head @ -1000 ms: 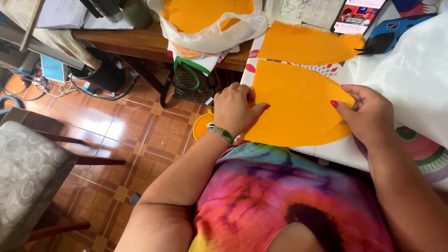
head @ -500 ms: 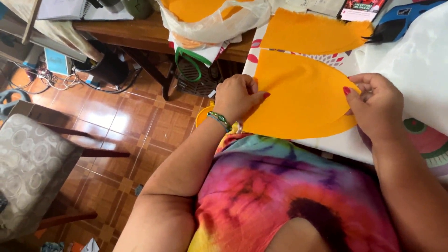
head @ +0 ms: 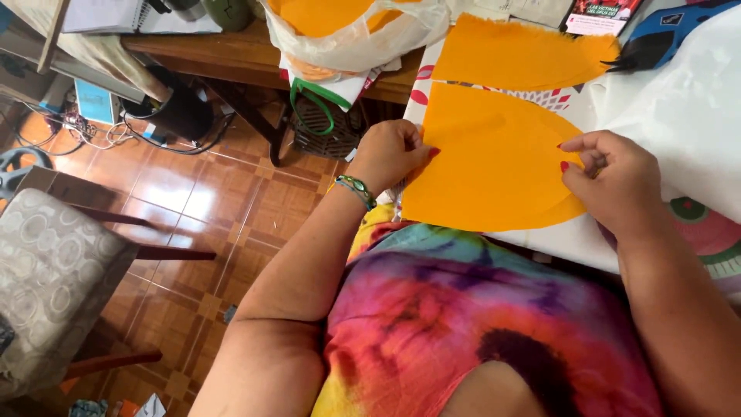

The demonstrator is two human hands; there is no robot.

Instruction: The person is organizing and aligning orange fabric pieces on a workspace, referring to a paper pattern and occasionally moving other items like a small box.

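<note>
The person is leaning over the desk [head: 540, 243] in a tie-dye shirt, and both hands are working on the curved orange fabric piece [head: 486, 166] lying flat on the white cloth just past the desk's near edge. The left hand [head: 388, 154] is pressing on the fabric's left edge, fingers curled over it and pinching the border where it is overhanging the desk side. The right hand [head: 610, 181] is gripping the fabric's right pointed tip, fingertips closed on it. By the look of it, the step in hand is smoothing and squaring this piece; the next move probably calls for keeping both ends taut and even so the cloth is lying without a wrinkle.

Beyond the fabric piece, a second orange piece [head: 517, 50] is lying flat, nearly touching its far edge. Farther still, left of that, a white plastic bag [head: 347, 42] holding more orange cloth is sitting on a wooden table [head: 231, 50]. Right of the fabric piece, bunched white cloth [head: 679, 100] is crowding the working area and could get in the way. Left of the fabric piece, down on the tiled floor [head: 193, 193], a padded chair [head: 46, 278] is standing.
</note>
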